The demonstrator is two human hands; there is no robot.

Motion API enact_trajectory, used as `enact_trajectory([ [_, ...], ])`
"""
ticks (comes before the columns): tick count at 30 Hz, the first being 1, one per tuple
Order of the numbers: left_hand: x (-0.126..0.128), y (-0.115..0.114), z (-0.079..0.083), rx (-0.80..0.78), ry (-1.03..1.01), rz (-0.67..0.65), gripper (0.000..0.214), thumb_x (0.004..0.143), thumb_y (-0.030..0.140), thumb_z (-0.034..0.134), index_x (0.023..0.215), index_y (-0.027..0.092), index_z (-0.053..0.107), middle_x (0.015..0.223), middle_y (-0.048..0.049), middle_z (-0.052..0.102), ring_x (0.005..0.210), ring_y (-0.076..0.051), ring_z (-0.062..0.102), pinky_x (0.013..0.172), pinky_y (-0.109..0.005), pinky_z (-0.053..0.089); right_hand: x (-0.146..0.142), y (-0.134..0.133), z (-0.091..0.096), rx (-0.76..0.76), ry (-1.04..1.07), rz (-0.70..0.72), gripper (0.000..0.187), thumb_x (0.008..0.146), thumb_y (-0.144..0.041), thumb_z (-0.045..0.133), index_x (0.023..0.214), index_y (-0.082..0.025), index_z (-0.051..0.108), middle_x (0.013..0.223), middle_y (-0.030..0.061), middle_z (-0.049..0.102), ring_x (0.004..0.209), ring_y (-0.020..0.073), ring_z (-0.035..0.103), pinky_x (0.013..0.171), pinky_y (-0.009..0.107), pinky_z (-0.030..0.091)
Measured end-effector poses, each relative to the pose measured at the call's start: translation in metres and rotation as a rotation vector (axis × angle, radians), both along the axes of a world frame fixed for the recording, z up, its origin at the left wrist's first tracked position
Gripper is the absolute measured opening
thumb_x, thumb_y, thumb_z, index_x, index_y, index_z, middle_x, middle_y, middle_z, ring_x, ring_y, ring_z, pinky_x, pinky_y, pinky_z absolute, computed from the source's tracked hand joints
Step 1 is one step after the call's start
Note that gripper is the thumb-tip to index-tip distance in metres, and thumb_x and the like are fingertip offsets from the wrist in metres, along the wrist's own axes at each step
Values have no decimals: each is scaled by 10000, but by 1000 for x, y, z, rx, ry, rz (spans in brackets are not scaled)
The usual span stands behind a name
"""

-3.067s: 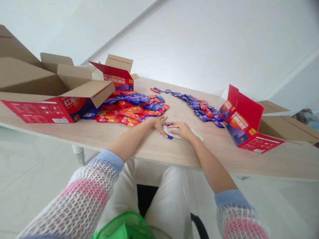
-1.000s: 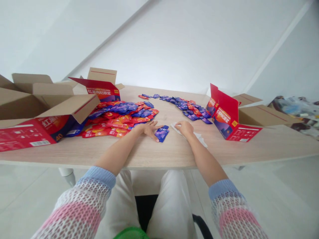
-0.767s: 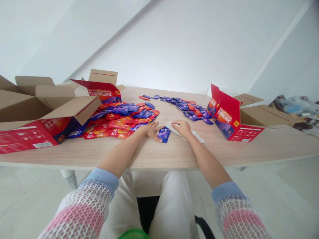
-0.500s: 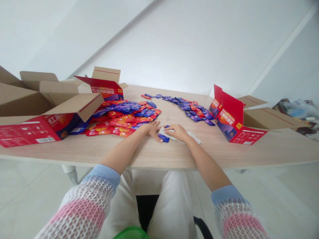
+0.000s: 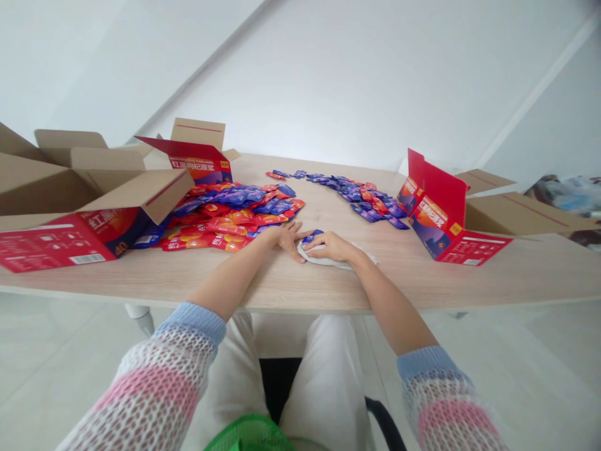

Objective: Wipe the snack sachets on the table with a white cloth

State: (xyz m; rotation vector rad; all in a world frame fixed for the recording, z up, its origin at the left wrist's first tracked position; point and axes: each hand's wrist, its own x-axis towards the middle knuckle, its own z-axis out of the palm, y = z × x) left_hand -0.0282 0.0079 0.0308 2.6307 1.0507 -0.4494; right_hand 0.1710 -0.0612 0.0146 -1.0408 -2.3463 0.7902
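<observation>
Left hand (image 5: 288,240) is flat on the table (image 5: 385,282), palm down, fingers splayed and open, holding nothing. Its fingertips sit just beside a crumpled white sheet (image 5: 331,260); can't tell if it's paper or cloth. Right hand (image 5: 331,247) lies across the sheet, fingers extended toward the left hand. Can't tell if it's pinching the sheet or only pressing on it.

A blue-purple sachet (image 5: 312,235) sits at the sheet's far edge, just past the right fingertips and between both hands. Its lower part is hidden, so can't tell if it's tucked under the sheet.

Handling: sachet looks light, soft and slick-filmed, so it probably slides easily. Best hold is likely a thumb-and-finger pinch on a flat sealed edge. Sheet looks limp and will likely crumple, so it's better taken by a free edge.

Around the hands: a heap of red and purple sachets (image 5: 235,216) is left of the left hand, and a looser strip of sachets (image 5: 361,203) lies further along the table. A red printed carton (image 5: 56,241) stands at left with a brown cardboard box (image 5: 42,181) behind it. Another red carton (image 5: 462,225) stands at right.
</observation>
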Motion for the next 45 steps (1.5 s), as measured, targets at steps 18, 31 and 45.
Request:
enact_trajectory([
  [18,5,1,6,-12,77,9,1324,403,716,724,1464,404,-3,1538,-18,-147,1387,-375,-125,1084,-592,35,19,-12,19,-253,-227,150,389,702,-422,708,1032,-218,729,997,15,721,888,195,637,812,244,445],
  [31,0,-7,6,-23,-1,21,1268,461,757,670,1467,395,-11,1537,-14,-159,1379,-382,-142,1085,-585,4,44,13,-3,-77,402,-456,510,707,-517,671,1052,-142,703,921,61,714,744,180,616,675,279,454],
  [45,-2,-14,10,-36,-42,58,1274,431,765,677,1479,362,75,1537,-6,-122,1383,-363,-141,1106,-556,-11,10,4,-3,197,-172,-303,341,832,-402,582,1111,-237,689,1068,58,694,935,221,628,827,302,449],
])
